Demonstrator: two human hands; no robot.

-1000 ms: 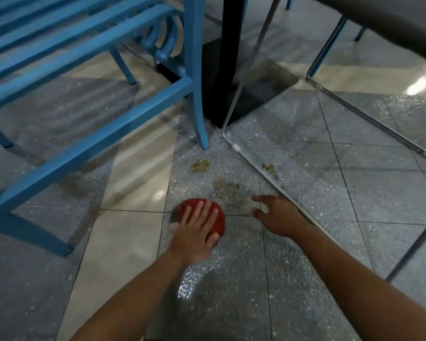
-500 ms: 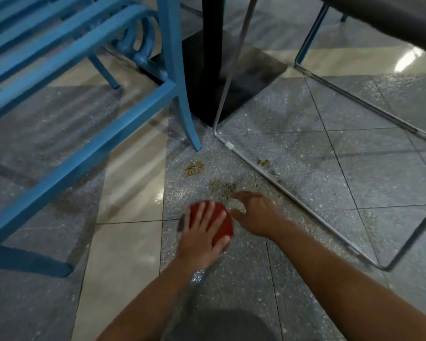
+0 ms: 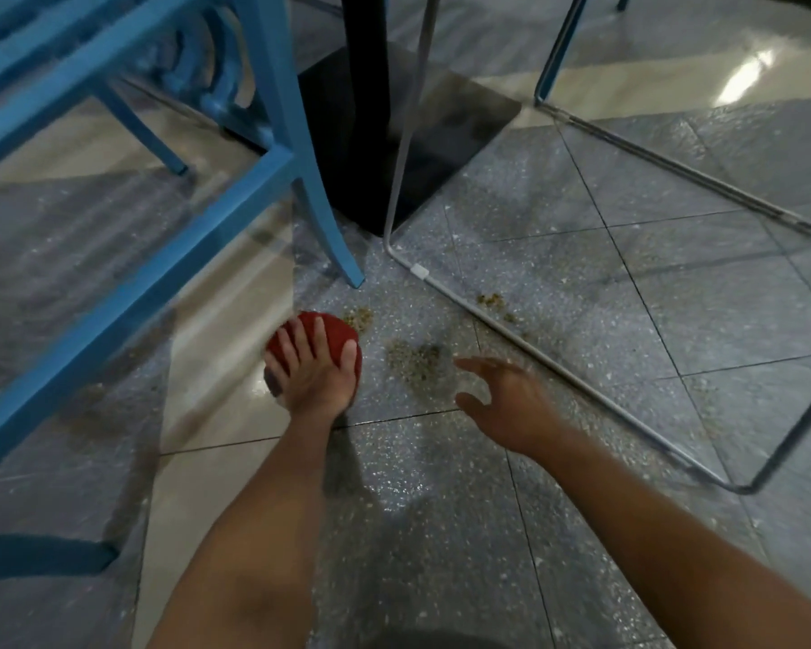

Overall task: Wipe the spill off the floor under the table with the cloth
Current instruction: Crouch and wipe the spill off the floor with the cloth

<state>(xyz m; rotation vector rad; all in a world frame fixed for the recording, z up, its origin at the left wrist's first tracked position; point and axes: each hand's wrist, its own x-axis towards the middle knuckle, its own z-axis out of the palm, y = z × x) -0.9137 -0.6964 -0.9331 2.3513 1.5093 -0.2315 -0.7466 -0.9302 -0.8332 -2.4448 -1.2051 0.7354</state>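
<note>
**While Wiping Under the Table**

While reaching toward the black square table base (image 3: 441, 147), pressing a round red cloth (image 3: 335, 332) flat to the speckled grey tile floor (image 3: 441, 531) with the left hand (image 3: 312, 381), fingers (image 3: 297, 340) straight and spread across it, likely for even pressure. Working the cloth at the edge of the nearest brownish crumbly spill patch (image 3: 360, 316), near a blue metal chair leg (image 3: 343, 255). Holding the right hand (image 3: 511, 405) released and empty, low beside a second patch (image 3: 417, 363), perhaps for balance. Leaving a third patch (image 3: 491, 301) against the thin chrome chair frame (image 3: 558, 372), likely for a later pass.
</note>
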